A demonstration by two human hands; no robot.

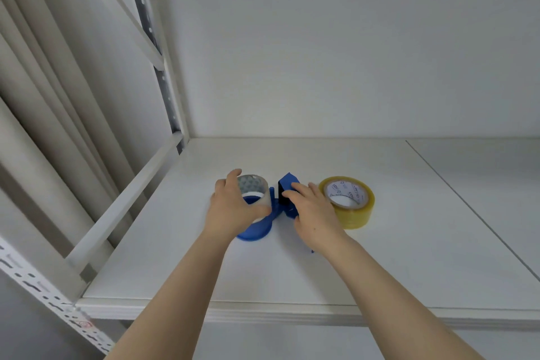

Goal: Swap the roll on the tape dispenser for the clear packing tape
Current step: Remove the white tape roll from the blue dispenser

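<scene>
Scene: a white shelf [292, 272] in a metal rack carries a blue dispenser [287, 184], a clear roll [254, 185] and a yellow roll [347, 202].
Left hand [233, 210]: fingers curled around the clear roll from its left and near side, gripping it over the dispenser's round blue hub end.
Right hand [314, 210]: laid over the dispenser's handle and black cutter part, pressing or gripping it; how tightly, I cannot tell.
Clear roll: upright on its edge, at the hub; whether it is seated on the hub or only against it is hidden by the left hand.
Yellow roll: lying flat just right of the right hand, free of the dispenser; it looks like the roll already taken off.
Step in hand: probably fitting the clear roll onto the hub.
How to do it well: keep the right hand firm so the dispenser does not slide; line the core square with the hub and push straight, not tilted; check that the tape's loose end faces the cutter.
Risk: fingers near the cutter teeth; the roll going on the wrong way round.
</scene>
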